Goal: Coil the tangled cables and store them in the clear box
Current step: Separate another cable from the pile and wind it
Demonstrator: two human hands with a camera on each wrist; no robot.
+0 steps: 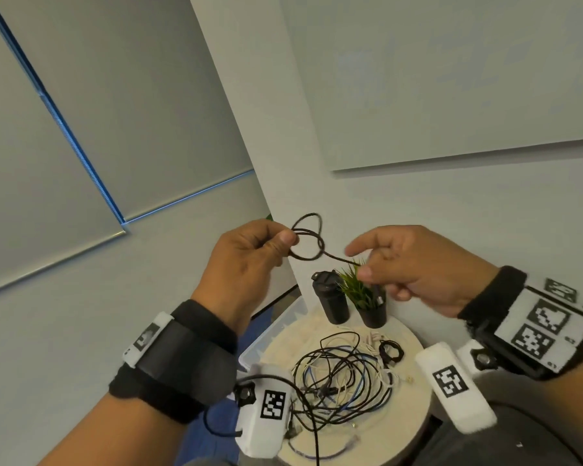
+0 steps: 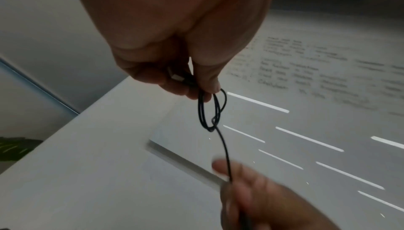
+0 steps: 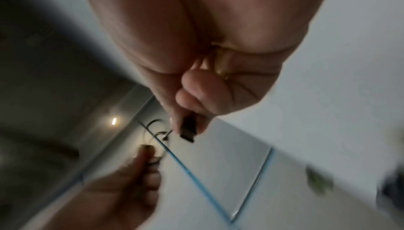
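Observation:
Both hands are raised above the round table. My left hand (image 1: 249, 250) pinches a thin black cable (image 1: 308, 238) wound into small loops between thumb and fingers; the loops (image 2: 211, 111) hang below the fingertips in the left wrist view. My right hand (image 1: 414, 260) pinches the cable's free end, whose black plug (image 3: 188, 130) sticks out of the fingers in the right wrist view. A short straight stretch of cable runs between the hands. A tangle of black, white and blue cables (image 1: 342, 378) lies on the table (image 1: 408, 408). The clear box (image 1: 273, 331) stands at the table's left, partly hidden.
A black lidded tumbler (image 1: 330, 301) and a small potted plant (image 1: 367, 302) stand at the back of the table near the wall corner. A small coiled black cable (image 1: 389, 353) lies right of the tangle. Window blinds (image 1: 81, 129) fill the left.

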